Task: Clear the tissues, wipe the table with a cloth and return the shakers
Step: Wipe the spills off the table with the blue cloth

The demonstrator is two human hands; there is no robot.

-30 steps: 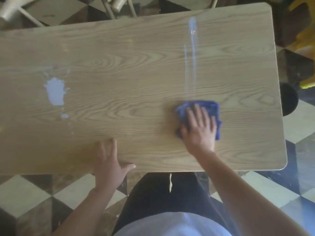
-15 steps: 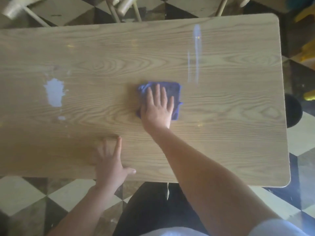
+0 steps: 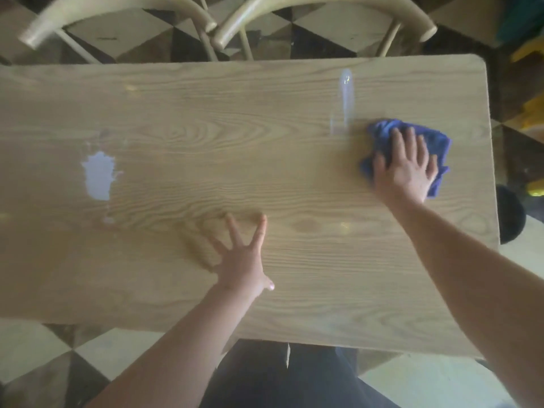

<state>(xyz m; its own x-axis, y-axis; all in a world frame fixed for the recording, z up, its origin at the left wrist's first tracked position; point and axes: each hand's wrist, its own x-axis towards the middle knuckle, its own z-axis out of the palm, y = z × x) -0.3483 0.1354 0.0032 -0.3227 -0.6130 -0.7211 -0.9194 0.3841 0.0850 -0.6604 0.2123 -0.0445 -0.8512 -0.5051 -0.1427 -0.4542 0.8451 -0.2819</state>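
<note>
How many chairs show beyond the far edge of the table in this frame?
2. The left chair and the right chair stand side by side behind the table's far edge, only their curved backrests showing. More could sit outside the frame.

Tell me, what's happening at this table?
A person is wiping a wooden table. The right hand presses a blue cloth flat near the table's right end, beside a pale streak. The left hand rests on the wood with its fingers spread. A pale patch farther left is not yet wiped. No tissues or shakers are in view.
</note>
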